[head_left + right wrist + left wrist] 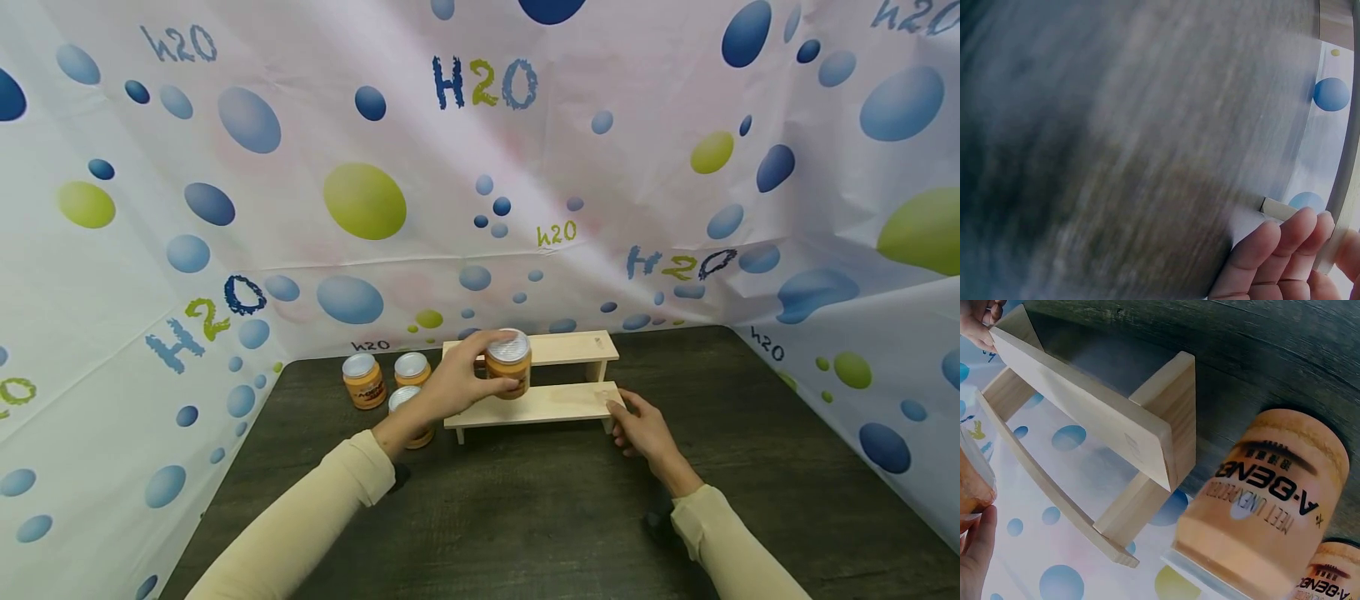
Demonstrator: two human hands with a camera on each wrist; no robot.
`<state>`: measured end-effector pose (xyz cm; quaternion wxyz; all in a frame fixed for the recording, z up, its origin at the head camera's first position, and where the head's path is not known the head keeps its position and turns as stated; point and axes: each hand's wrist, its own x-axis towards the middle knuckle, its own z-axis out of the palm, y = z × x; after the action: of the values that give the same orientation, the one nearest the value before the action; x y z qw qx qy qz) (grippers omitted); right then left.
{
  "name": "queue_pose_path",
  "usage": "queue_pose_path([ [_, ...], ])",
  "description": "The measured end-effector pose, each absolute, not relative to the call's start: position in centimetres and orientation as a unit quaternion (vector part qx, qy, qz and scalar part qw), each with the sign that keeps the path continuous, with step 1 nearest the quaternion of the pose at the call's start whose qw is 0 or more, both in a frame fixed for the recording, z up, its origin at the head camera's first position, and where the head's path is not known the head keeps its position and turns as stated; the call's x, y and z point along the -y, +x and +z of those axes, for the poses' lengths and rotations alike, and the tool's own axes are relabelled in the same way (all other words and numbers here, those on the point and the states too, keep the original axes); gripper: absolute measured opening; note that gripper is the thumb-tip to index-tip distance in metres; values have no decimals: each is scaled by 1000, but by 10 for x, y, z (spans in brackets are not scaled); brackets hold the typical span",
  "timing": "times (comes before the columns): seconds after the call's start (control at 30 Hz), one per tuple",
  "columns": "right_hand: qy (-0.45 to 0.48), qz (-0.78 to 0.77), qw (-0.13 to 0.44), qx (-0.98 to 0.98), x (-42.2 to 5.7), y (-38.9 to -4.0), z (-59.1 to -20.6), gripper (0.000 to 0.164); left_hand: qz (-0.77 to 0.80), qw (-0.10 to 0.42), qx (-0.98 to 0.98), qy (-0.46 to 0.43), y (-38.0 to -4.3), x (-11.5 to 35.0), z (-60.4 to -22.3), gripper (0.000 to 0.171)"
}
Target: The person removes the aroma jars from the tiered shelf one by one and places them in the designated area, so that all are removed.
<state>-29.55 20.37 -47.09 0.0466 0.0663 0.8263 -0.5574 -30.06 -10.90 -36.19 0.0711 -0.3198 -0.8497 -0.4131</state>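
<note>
My left hand (456, 382) grips an orange-labelled jar (508, 375) with a silver lid, thumb on one side and fingers on the other. The jar is upright and overlaps the middle of a two-tier wooden rack (543, 403) in the head view. At the rack's right end, my right hand (643, 427) pinches the lower board. In the right wrist view the thumb (1349, 253) lies on one side of the board's edge and the fingers (1260, 240) on the other. Only part of the held jar (974, 481) shows at the left wrist view's left edge.
Left of the rack, several similar jars (364, 383) stand on the dark wooden table (525, 517); my left forearm partly covers the nearest. One large jar (1266, 500) is close in the left wrist view. A patterned sheet (465, 183) hangs behind and beside the table.
</note>
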Motion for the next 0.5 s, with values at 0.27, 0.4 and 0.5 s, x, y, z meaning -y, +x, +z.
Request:
queue_pose_path([
  [0.27,66,-558,47,-826,-204,-297,-472,57,-423,79,847,-312,-301,117,-358,69],
  [0.4,69,-559,46,-825,-204,-297,-471,57,-424,80,849,-305,-301,119,-355,69],
  [0.5,70,-561,47,-824,-204,-297,-470,56,-424,76,851,-301,-301,121,-354,69],
])
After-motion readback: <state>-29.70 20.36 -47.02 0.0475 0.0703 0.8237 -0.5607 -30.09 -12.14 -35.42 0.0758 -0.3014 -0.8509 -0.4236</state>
